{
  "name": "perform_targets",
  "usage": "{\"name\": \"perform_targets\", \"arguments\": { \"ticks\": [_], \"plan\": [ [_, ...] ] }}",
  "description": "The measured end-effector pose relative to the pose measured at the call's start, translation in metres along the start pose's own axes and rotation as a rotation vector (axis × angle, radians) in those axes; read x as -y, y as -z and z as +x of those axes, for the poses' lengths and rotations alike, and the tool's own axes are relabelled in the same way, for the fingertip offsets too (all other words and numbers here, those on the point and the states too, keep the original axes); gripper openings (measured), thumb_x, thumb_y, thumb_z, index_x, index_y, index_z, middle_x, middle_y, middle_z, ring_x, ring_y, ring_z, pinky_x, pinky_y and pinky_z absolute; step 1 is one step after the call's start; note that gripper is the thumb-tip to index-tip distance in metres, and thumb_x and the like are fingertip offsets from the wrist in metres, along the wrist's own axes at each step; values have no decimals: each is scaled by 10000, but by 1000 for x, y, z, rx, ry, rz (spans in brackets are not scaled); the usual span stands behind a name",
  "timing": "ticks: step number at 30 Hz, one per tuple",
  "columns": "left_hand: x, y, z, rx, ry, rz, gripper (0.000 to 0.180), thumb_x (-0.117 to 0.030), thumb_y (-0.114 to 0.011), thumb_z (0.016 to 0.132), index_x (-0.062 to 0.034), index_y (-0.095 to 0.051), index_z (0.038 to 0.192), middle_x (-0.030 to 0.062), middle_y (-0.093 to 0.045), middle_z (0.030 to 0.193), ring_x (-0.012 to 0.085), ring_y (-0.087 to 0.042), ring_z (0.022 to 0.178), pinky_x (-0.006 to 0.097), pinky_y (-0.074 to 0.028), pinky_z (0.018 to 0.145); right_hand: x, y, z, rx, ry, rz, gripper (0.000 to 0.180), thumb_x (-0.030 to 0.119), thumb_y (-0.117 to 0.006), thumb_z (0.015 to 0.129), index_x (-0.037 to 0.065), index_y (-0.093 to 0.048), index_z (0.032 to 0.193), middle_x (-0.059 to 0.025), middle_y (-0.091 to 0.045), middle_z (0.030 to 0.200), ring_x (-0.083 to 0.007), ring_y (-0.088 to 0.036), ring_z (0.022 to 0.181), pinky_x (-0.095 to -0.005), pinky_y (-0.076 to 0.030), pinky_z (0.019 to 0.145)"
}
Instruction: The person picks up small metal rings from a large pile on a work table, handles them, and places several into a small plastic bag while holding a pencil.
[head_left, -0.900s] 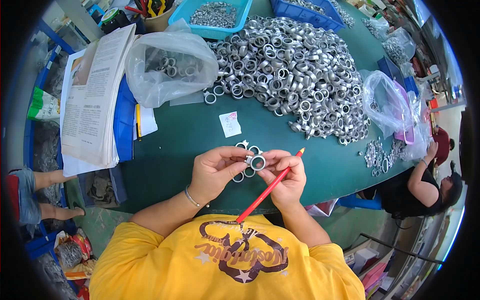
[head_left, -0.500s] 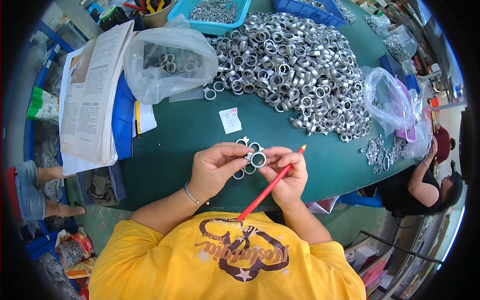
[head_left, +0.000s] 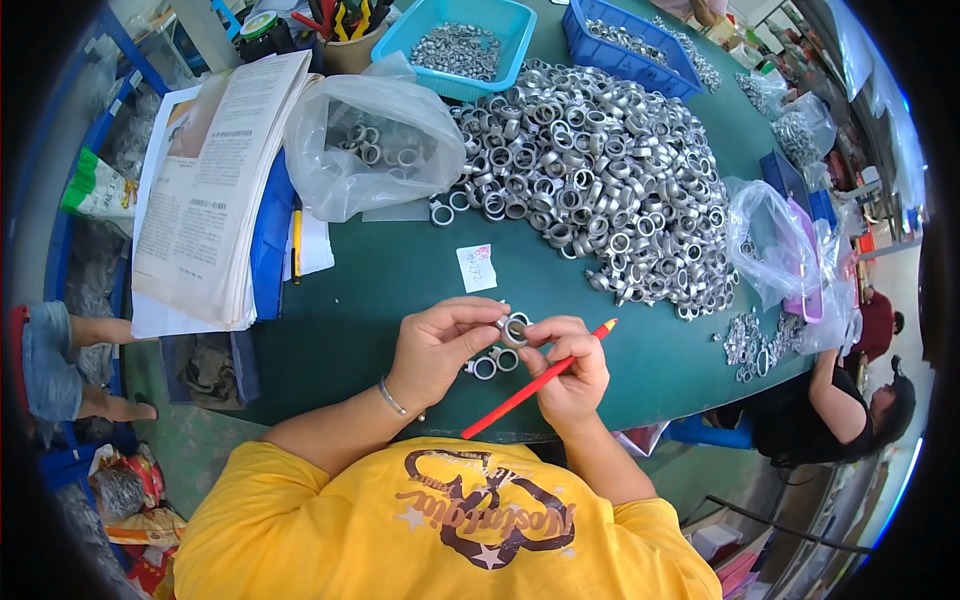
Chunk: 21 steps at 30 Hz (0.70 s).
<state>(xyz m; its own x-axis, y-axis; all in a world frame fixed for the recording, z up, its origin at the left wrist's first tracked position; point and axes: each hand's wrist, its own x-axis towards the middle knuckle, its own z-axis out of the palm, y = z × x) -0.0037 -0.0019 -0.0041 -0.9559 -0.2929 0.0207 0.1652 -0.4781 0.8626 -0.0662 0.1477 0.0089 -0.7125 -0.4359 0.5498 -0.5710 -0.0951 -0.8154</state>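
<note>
Left hand (head_left: 440,345) is pinching a small metal ring (head_left: 515,330) by its rim between thumb and fingertips, just above the green desk (head_left: 380,290); right hand (head_left: 570,370) is closing fingers on the ring's other side while gripping a red pencil (head_left: 535,382). The ring is likely handling light, stiff and slick, best taken by the outer rim, with its bore facing roughly up toward the camera. The pencil's long axis is running diagonally, tip pointing up-right; two loose rings (head_left: 493,363) are lying just below, the big ring pile (head_left: 590,180) well beyond.

Two blue trays (head_left: 468,75), two plastic bags (head_left: 372,140), one red pencil (head_left: 540,378).
</note>
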Motion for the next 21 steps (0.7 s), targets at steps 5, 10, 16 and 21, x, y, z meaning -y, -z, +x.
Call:
{"name": "perform_targets", "arguments": {
  "ticks": [5,10,16,21],
  "plan": [
    [-2,0,-1,26,-56,-6,166,92,-579,786,44,-612,942,141,-599,1039,173,-588,942,260,-477,830,3,-6,-6,-77,-333,356,297,-144,-619,720,31,-398,815,-166,-521,1040,-169,-604,845,-256,-510,726],
    [-10,-6,1,-11,175,-162,157,39,-524,828,49,-585,972,165,-589,1024,223,-589,958,330,-478,859,6,-7,1,23,-197,248,287,-132,-611,738,32,-390,818,-186,-557,1003,-206,-612,880,-292,-515,754],
    [0,20,7,-190,464,-690,263,-190,-434,923,6,-520,1077,116,-589,944,194,-593,847,311,-502,731,-3,-20,41,41,-335,434,200,-52,-572,809,32,-395,768,-198,-607,933,-172,-603,778,-266,-506,644],
    [-10,34,22,-473,174,-547,265,-204,-427,932,3,-508,1076,69,-566,852,144,-539,702,259,-451,614,-58,-51,92,346,-300,46,198,-27,-619,774,13,-426,766,-154,-625,859,-196,-622,741,-278,-488,624]
  ]
}}
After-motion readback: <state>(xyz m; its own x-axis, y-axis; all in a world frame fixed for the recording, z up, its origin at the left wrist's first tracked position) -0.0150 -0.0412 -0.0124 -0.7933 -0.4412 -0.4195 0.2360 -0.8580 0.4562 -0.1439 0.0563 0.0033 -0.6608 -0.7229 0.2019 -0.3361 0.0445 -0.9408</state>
